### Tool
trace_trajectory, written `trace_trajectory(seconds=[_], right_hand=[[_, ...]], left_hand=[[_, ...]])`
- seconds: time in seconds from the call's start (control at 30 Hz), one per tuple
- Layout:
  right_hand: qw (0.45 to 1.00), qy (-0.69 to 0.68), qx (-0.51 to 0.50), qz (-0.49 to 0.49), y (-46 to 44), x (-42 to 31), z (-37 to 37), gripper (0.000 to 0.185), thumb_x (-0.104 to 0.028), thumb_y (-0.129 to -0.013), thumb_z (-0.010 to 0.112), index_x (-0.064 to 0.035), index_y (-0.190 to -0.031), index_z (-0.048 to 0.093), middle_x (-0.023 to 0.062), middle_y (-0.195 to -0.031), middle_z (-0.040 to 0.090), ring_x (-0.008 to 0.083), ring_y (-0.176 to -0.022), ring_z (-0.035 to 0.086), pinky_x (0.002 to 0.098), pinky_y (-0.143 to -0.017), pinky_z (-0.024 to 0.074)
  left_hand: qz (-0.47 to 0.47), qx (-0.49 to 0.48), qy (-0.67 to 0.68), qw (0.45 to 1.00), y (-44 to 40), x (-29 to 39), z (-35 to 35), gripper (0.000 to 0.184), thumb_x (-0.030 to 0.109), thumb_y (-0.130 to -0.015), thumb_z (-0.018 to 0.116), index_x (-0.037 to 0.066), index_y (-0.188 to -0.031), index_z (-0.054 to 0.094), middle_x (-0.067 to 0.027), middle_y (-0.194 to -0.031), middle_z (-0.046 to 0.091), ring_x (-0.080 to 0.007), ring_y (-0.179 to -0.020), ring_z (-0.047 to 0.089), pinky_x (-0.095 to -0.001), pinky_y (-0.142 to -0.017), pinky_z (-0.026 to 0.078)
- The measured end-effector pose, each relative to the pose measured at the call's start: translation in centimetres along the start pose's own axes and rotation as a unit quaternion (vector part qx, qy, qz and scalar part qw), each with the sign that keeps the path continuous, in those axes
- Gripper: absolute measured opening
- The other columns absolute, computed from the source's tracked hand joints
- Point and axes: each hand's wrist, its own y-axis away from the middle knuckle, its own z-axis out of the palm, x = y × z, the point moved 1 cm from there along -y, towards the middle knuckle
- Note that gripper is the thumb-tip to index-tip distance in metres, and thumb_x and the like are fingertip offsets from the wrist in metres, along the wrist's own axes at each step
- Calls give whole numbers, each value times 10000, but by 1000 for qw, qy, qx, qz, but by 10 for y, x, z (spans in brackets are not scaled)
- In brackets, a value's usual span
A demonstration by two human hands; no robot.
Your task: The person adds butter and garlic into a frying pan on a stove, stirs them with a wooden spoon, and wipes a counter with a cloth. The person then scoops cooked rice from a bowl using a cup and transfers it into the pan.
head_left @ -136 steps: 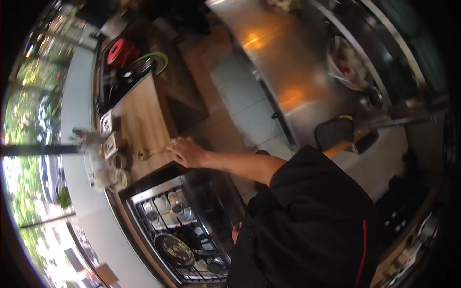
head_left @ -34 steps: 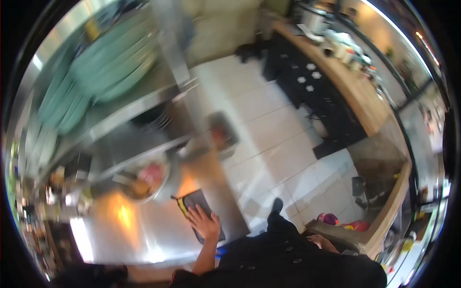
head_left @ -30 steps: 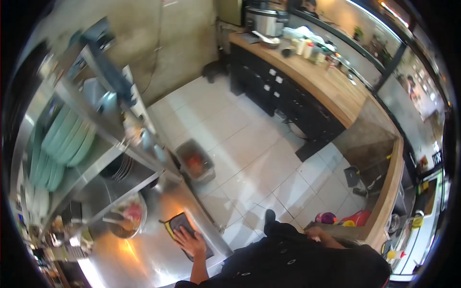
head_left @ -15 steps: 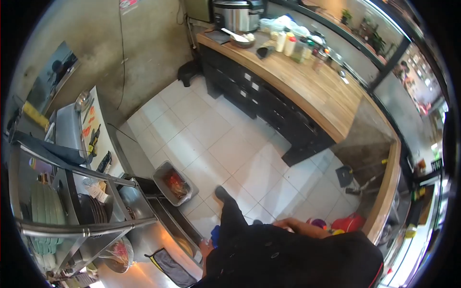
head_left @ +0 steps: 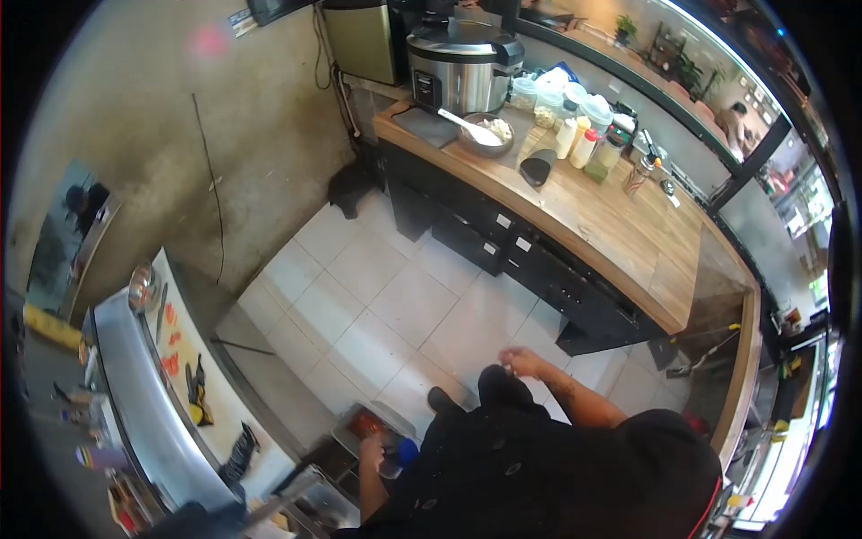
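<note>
Pale tiles (head_left: 386,310) cover the floor ahead of your hands, running up to a stained wall (head_left: 260,117). Beyond your right hand (head_left: 521,361), a wooden counter (head_left: 620,211) tops black drawers (head_left: 467,244); on it stand a big rice cooker (head_left: 465,79), a bowl (head_left: 488,149) of white food and, farther right, a red-capped bottle (head_left: 584,148). To the left of your left hand (head_left: 371,451), a white board (head_left: 226,413) carries orange-red scraps (head_left: 171,364). The grey bin (head_left: 392,416) sits on the floor just beyond that hand, with a blue item (head_left: 409,452) near its right side. Your right hand hangs above your knee, fingers loosely bent; you can't tell how far open either hand is, or whether it grips anything.
</note>
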Motion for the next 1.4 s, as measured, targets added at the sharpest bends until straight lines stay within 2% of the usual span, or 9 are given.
trace_trajectory(seconds=[0.3,0.33,0.4,0.6,0.83,1.0,1.03,1.13,1.4], right_hand=[[967,-194,146,-71,-98,-330,5,487,-330,-1023,575,-64,-1421,480,171,-1150,663,289,-932,673,448,-785,559],[957,-230,151,-98,-122,-354,-11,535,-359,-1019,582,-65,-1445,449,174,-1156,656,301,-931,667,450,-790,558],[932,-277,190,-135,-153,-411,-35,623,-446,-1014,575,-77,-1486,403,182,-1169,646,297,-947,664,436,-785,569],[876,-366,269,-163,-239,-526,-123,879,-577,-997,534,6,-1560,193,331,-1368,541,405,-1048,689,399,-709,606],[870,-310,344,-168,-263,-533,-139,651,-303,-1006,481,125,-1439,250,368,-1259,563,402,-896,723,406,-654,620],[871,-203,365,-259,-210,-528,-110,462,-230,-1006,500,-18,-1372,315,294,-1116,636,311,-742,737,371,-623,621],[882,-177,341,-274,-199,-527,-104,458,-219,-1007,500,-37,-1385,316,280,-1099,646,292,-716,736,354,-618,621],[915,-117,279,-266,-165,-523,-76,483,-208,-1010,521,43,-1363,307,271,-1065,660,268,-703,734,317,-602,619],[966,-37,50,-250,-110,-385,61,540,-197,-1006,574,86,-1366,288,282,-1047,651,291,-716,741,349,-617,644]], left_hand=[[-29,229,426,875,-42,68,-102,287,244,-991,567,88,-1229,600,-35,-965,643,-201,-704,592,-344,-565,458],[-21,163,32,986,-55,54,-100,317,264,-1001,561,78,-1254,608,-63,-1002,661,-219,-774,621,-386,-629,492],[54,115,-481,867,-63,57,-83,350,288,-1015,547,68,-1276,620,-98,-1048,678,-245,-859,648,-434,-709,523],[-33,84,-180,980,-96,173,-28,365,304,-1030,495,59,-1261,637,-137,-1100,674,-294,-949,635,-466,-809,501],[-42,119,-63,990,-138,250,-52,404,323,-1048,434,49,-1243,657,-182,-1161,670,-352,-1055,621,-503,-925,475],[83,252,-79,961,-211,248,-113,441,337,-1061,391,42,-1231,672,-215,-1204,668,-393,-1131,610,-529,-1007,456],[74,211,-359,906,-207,286,-131,467,358,-1061,430,-8,-1263,638,-232,-1248,655,-380,-1171,606,-504,-1033,448],[121,202,196,952,-86,498,-107,470,306,-1008,623,11,-1371,572,-121,-1251,643,-235,-1157,609,-380,-943,508],[231,-25,383,894,6,534,42,600,347,-1020,633,23,-1483,430,-131,-1381,567,-261,-1198,621,-403,-936,564]])
